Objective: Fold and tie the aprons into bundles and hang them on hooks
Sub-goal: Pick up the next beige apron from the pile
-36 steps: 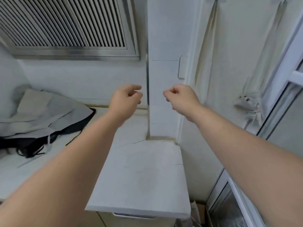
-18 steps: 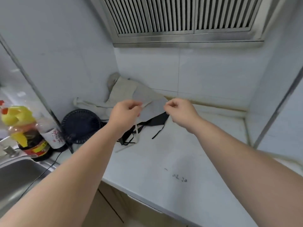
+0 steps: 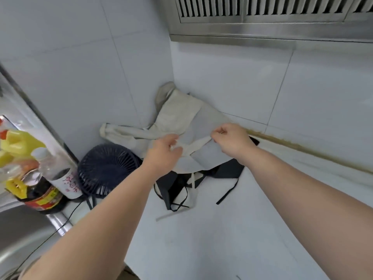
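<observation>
Lifting the top piece cleanly probably means keeping the pale cloth strap taut, so the crumpled grey fabric apron peels off the heap without dragging the black apron beneath. The left hand pinches one end of the strap and the right hand the other. Both forearms reach forward over the white surface toward the tiled corner where the heap lies.

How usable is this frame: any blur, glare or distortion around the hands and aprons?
Head view: soft even light; left hand, right hand and aprons fairly sharp; bottles at the left edge blurred; wide-angle lens bends the wall lines.
</observation>
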`<state>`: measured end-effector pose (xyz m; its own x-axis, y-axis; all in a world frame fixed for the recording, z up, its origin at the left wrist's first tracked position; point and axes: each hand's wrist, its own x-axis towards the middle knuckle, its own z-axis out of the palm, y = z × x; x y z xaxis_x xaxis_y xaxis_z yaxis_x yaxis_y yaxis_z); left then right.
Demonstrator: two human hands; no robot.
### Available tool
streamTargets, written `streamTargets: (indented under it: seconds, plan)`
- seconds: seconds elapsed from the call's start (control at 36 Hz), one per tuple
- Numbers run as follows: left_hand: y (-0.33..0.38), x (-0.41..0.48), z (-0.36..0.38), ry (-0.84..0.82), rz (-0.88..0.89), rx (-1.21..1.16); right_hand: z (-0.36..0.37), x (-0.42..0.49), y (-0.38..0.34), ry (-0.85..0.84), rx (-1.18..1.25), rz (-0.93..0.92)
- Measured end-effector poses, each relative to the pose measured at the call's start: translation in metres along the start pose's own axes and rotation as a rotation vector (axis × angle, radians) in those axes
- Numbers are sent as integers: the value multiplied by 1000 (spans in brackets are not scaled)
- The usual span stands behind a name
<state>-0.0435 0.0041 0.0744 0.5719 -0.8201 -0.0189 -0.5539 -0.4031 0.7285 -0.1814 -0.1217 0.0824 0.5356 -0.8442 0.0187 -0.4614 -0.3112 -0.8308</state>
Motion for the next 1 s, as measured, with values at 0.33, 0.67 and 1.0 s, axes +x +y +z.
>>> streamTargets:
  seconds: [0.33,0.67,1.0]
  plan:
    - [-61,97,-16,-81,-73,895,69,56,14,-126,-56,100]
    - [-115,155,-66,-153,-290,1096,138,91,-23,-105,-90,180]
    - [-34,130,-100,275,834,246,108,84,-68,220,4,-159]
